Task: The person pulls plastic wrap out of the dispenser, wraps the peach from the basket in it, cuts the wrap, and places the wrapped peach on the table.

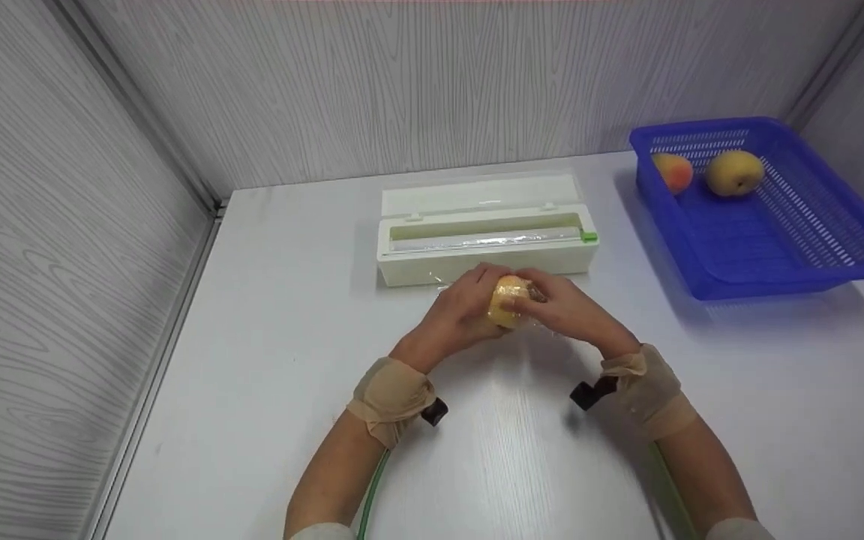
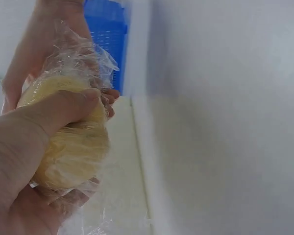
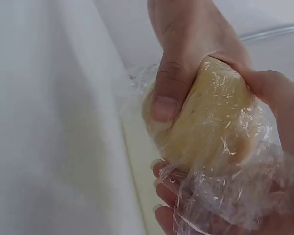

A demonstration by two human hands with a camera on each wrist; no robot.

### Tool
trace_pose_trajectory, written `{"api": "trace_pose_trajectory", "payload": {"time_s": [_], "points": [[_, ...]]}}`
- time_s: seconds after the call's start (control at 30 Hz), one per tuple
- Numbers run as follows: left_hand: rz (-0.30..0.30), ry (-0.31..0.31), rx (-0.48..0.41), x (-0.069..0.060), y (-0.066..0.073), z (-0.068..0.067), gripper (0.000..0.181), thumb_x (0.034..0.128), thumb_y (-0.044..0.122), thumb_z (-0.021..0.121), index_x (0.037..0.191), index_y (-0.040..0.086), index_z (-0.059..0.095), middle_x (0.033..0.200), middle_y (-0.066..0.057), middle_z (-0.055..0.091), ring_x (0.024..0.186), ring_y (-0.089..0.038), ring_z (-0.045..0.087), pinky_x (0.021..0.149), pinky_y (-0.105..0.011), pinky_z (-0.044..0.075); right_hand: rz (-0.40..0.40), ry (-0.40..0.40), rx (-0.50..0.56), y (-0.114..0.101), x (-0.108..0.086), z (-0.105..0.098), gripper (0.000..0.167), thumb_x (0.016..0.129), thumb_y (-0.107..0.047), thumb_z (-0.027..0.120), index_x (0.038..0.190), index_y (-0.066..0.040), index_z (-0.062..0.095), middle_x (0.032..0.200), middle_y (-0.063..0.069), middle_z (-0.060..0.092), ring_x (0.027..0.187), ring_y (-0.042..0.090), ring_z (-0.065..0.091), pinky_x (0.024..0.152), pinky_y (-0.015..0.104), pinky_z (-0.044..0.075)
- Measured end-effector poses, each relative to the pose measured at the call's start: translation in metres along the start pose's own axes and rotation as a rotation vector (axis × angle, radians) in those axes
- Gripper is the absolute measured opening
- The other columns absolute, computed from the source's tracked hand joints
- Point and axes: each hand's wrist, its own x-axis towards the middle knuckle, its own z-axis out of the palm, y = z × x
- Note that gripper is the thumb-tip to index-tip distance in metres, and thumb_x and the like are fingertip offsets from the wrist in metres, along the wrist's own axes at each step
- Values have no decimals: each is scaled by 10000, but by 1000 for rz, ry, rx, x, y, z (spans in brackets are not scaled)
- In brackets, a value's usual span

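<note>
Both hands hold a round yellow fruit (image 1: 505,311) wrapped in clear cling film, just in front of a white film box. The left hand (image 1: 463,309) grips it from the left; in the left wrist view its thumb lies across the wrapped fruit (image 2: 76,154). From the other side the right hand (image 1: 571,309) holds fruit and film, its fingers beneath in the right wrist view. Loose crumpled cling film (image 3: 235,200) bunches over the right palm. The exact kind of fruit is hard to tell through the film.
The white film box (image 1: 488,266) stands behind the hands, its clear lid (image 1: 481,193) raised and a film roll (image 1: 484,240) inside. A green slider (image 1: 589,237) sits at its right end. A blue basket (image 1: 799,281) at the right holds two yellow fruits (image 1: 734,172), one blushed red.
</note>
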Motion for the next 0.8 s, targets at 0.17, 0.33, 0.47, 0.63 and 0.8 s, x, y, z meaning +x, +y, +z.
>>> {"api": "trace_pose_trajectory", "payload": {"time_s": [0.17,0.33,0.47,0.63,0.8], "points": [[-13,108,-18,12,1,-6,702,716,202,876,1305,106,506,1264,-51,580,1166,-185,579,1005,-326,500,27,84,104,-10,-5,-14,561,967,-447,602,1416,-171,412,1356,121,555,1157,284,606,897,471,526],[-19,208,-26,20,1,-6,690,723,203,873,1298,95,508,1278,-60,573,1144,-196,584,988,-337,508,-16,258,69,-20,-3,-10,505,969,-438,596,1241,-57,406,1227,177,585,980,274,602,788,411,517],[-49,251,-46,19,-2,0,683,722,201,870,1292,83,512,1279,-80,583,1132,-206,592,978,-348,512,-32,390,-16,-22,1,-1,566,949,-562,555,1131,-44,417,1015,121,530,867,249,518,736,354,433],[-76,237,-93,19,-5,7,699,725,227,868,1308,86,509,1284,-81,591,1130,-205,593,966,-354,517,-14,455,-102,-20,2,3,542,960,-600,502,1026,-68,420,781,35,397,700,221,417,618,351,344],[-91,206,-193,21,-6,8,717,720,215,878,1319,104,500,1293,-61,578,1150,-189,578,991,-352,500,-79,452,-97,-15,0,1,372,1000,-405,557,973,-47,457,752,4,427,688,178,437,612,302,363]]}}
